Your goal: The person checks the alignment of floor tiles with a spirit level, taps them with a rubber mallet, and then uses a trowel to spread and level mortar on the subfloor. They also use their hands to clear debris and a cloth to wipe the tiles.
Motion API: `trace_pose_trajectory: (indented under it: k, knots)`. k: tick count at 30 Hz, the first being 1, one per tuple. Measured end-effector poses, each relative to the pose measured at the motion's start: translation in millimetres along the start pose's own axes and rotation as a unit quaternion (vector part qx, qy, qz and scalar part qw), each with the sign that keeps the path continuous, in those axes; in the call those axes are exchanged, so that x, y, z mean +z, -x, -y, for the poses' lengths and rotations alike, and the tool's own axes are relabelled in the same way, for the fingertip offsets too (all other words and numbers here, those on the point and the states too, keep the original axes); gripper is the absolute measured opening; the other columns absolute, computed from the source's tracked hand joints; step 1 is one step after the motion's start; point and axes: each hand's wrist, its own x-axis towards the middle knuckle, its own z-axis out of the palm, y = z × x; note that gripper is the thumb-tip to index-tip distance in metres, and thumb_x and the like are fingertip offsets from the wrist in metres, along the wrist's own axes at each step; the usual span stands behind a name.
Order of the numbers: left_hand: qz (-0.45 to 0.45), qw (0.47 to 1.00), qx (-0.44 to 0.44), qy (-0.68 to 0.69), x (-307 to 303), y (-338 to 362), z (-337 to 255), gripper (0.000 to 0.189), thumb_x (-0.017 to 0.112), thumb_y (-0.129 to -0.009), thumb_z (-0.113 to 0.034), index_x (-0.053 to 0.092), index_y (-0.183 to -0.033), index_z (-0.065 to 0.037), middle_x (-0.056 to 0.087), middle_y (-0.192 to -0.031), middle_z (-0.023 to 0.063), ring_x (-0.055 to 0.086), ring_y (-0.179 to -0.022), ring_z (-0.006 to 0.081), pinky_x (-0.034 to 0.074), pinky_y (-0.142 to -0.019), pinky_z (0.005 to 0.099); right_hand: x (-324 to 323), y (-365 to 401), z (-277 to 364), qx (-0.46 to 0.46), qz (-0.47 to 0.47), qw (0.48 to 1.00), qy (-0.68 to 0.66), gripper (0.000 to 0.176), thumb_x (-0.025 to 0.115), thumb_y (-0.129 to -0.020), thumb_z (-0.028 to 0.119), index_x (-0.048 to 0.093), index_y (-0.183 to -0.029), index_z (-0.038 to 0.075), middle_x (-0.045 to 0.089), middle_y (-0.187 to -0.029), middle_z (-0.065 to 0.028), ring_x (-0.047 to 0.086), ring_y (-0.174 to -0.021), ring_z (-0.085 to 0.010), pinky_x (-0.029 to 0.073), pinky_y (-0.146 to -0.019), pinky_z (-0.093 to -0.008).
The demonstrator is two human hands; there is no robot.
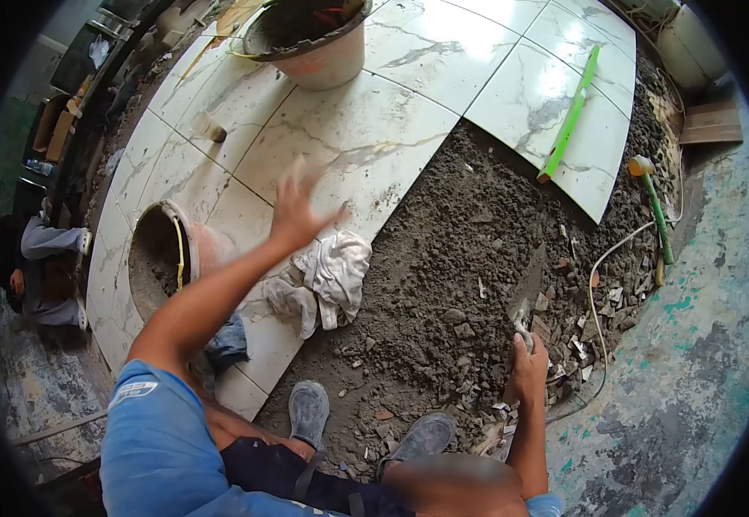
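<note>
Floor part laid with marble-look tiles, rest a bare mortar bed with rubble. On the tiles: white rag, green spirit level, two buckets.

Your left hand raised, splayed, blurred, above rag on tiles. Bucket beside rag. Your right hand grips trowel on mortar.

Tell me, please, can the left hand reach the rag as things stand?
Likely yes: the left hand is open, just beside the rag on the tiles, with nothing between them.
</note>
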Motion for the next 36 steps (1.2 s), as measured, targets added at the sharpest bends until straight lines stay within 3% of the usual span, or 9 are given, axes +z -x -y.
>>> trace_pose_trajectory:
  k: [3,8,11,13,19,27,29,32,36]
  knots:
    - [0.295,0.934,0.131,-0.151,-2,125,-26,0.108,0.069,-0.060,-0.078,0.026,-0.152,-0.039,0.001,-0.161,0.0185,0.003,-0.145,0.0467,0.012,-0.104,0.0748,0,-2,3,-0.001,0.009,1.000,-0.024,0.032,0.062,-0.094,0.034,0.058,-0.091,0.003,0.052,-0.066,0.0009,0.046,-0.056,-0.0090,0.039,-0.052,-0.0270]
    - [0.144,0.977,0.139,0.070,3,111,-21,0.049,0.066,-0.073,-0.003,0.063,-0.121,-0.010,0.060,-0.116,0.0159,0.056,-0.109,0.0327,0.046,-0.095,0.0347,8,-8,6,-0.005,0.005,0.999,-0.048,0.033,0.063,-0.094,0.034,0.058,-0.089,0.003,0.052,-0.063,0.0008,0.047,-0.053,-0.0091,0.039,-0.050,-0.0272]
    - [0.104,0.974,0.094,0.175,-50,68,-41,0.041,0.061,-0.080,-0.006,0.063,-0.120,-0.007,0.065,-0.108,0.0131,0.060,-0.101,0.0264,0.048,-0.090,0.0336,4,-8,7,-0.007,0.013,0.999,-0.051,0.033,0.063,-0.094,0.034,0.057,-0.089,0.003,0.052,-0.063,0.0006,0.047,-0.052,-0.0095,0.039,-0.049,-0.0273]
    - [0.120,0.921,-0.092,0.358,-90,34,-57,0.035,0.054,-0.086,-0.005,0.062,-0.120,-0.003,0.067,-0.102,0.0089,0.061,-0.096,0.0168,0.048,-0.087,0.0296,3,-7,15,0.002,0.006,0.998,-0.067,0.033,0.063,-0.094,0.035,0.057,-0.089,0.003,0.052,-0.062,0.0006,0.047,-0.051,-0.0094,0.038,-0.049,-0.0267]
    - [0.093,0.927,-0.065,0.358,-169,-88,-80,0.038,0.048,-0.090,-0.006,0.059,-0.126,-0.001,0.066,-0.107,0.0059,0.062,-0.092,0.0128,0.050,-0.084,0.0269,4,-10,20,-0.005,0.009,0.997,-0.081,0.031,0.063,-0.094,0.034,0.057,-0.088,0.004,0.051,-0.060,0.0011,0.047,-0.049,-0.0085,0.038,-0.046,-0.0258]
    - [-0.024,0.988,0.115,0.104,-24,-236,-104,0.041,0.050,-0.086,-0.003,0.062,-0.125,-0.008,0.070,-0.110,0.0130,0.068,-0.096,0.0243,0.051,-0.088,0.0285,8,-12,13,-0.014,0.021,0.996,-0.086,0.028,0.062,-0.095,0.032,0.056,-0.089,0.004,0.052,-0.060,0.0010,0.048,-0.048,-0.0082,0.038,-0.046,-0.0249]
    - [0.148,0.979,0.128,0.050,48,-251,-83,0.049,0.055,-0.086,-0.018,0.056,-0.135,-0.023,0.059,-0.133,0.0136,0.056,-0.122,0.0319,0.043,-0.104,0.0397,9,-7,15,-0.016,0.020,0.996,-0.090,0.028,0.062,-0.095,0.031,0.056,-0.089,0.005,0.052,-0.061,0.0010,0.048,-0.048,-0.0081,0.038,-0.045,-0.0247]
    - [0.164,0.982,0.082,-0.047,105,-191,-87,0.078,0.058,-0.074,-0.072,0.034,-0.145,-0.050,0.010,-0.163,0.0023,0.001,-0.149,0.0322,-0.002,-0.117,0.0590,6,4,25,0.013,0.015,0.996,-0.090,0.027,0.062,-0.095,0.031,0.057,-0.091,0.005,0.051,-0.062,0.0022,0.047,-0.048,-0.0071,0.038,-0.045,-0.0244]
    - [0.131,0.981,0.140,-0.033,107,-125,-72,0.061,0.061,-0.085,-0.055,0.049,-0.140,-0.033,0.026,-0.158,0.0040,0.016,-0.147,0.0316,0.004,-0.117,0.0568,-4,3,19,-0.002,0.007,0.997,-0.075,0.026,0.062,-0.095,0.030,0.056,-0.091,0.005,0.050,-0.060,0.0024,0.046,-0.048,-0.0068,0.037,-0.044,-0.0240]
